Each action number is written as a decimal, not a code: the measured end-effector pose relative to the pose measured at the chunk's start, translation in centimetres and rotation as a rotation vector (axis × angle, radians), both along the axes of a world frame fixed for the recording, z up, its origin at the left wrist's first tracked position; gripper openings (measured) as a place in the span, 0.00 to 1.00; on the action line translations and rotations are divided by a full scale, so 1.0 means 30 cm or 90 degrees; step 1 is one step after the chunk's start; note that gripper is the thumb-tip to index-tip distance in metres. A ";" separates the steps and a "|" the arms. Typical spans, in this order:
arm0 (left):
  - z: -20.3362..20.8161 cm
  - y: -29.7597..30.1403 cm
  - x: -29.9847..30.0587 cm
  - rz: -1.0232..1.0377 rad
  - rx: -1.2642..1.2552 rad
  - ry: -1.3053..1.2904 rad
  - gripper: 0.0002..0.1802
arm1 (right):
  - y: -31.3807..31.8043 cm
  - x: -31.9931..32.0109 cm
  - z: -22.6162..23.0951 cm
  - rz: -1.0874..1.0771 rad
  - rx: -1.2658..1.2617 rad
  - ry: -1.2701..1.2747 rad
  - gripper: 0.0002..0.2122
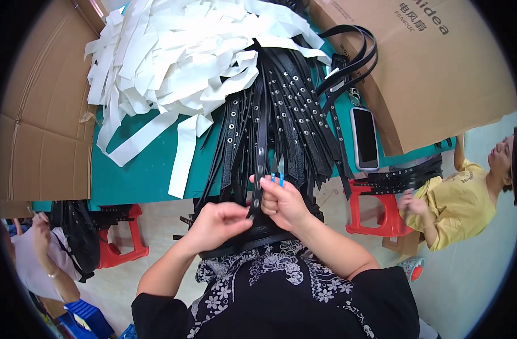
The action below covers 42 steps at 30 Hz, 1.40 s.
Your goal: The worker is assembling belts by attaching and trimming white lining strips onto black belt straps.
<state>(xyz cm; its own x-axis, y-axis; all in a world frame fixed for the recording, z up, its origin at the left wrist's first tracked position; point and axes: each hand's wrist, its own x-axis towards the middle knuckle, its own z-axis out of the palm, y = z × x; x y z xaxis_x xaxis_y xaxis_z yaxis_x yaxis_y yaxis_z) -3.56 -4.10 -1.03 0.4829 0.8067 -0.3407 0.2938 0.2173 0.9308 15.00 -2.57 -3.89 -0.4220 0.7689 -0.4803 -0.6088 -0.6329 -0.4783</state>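
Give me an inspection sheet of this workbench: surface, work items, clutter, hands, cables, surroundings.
Surface: green table top, mostly covered.
Work items: one black studded strap runs from the black strap pile down into both hands; a small blue tool sits in the right hand.
Clutter: heap of white strips, a phone lying flat, cardboard boxes at both sides.
Hands: left hand pinches the strap's lower end; right hand has its grip on the strap and tool.
Cables: nothing seen.
Surroundings: red stools, blue crate, one person at the right in yellow, another at the left.
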 end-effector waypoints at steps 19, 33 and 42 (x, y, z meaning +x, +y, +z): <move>0.066 -0.085 0.080 0.018 0.003 -0.043 0.17 | -0.215 0.203 0.068 0.092 0.250 -0.377 0.09; -0.105 0.012 0.525 -0.043 -0.396 -0.385 0.15 | -0.150 0.556 -0.014 -0.195 0.105 -0.329 0.12; -0.150 -0.010 0.483 -0.061 -0.450 -0.379 0.16 | -0.056 0.569 -0.013 -0.241 0.083 -0.214 0.05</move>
<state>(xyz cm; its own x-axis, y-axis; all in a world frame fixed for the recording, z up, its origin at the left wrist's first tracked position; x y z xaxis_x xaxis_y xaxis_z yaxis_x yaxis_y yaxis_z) 10.91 -4.41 -5.52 0.7900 0.4539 -0.4121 -0.1443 0.7909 0.5946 32.08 -4.26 -4.26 0.0579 0.9000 -0.4320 -0.5824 -0.3210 -0.7468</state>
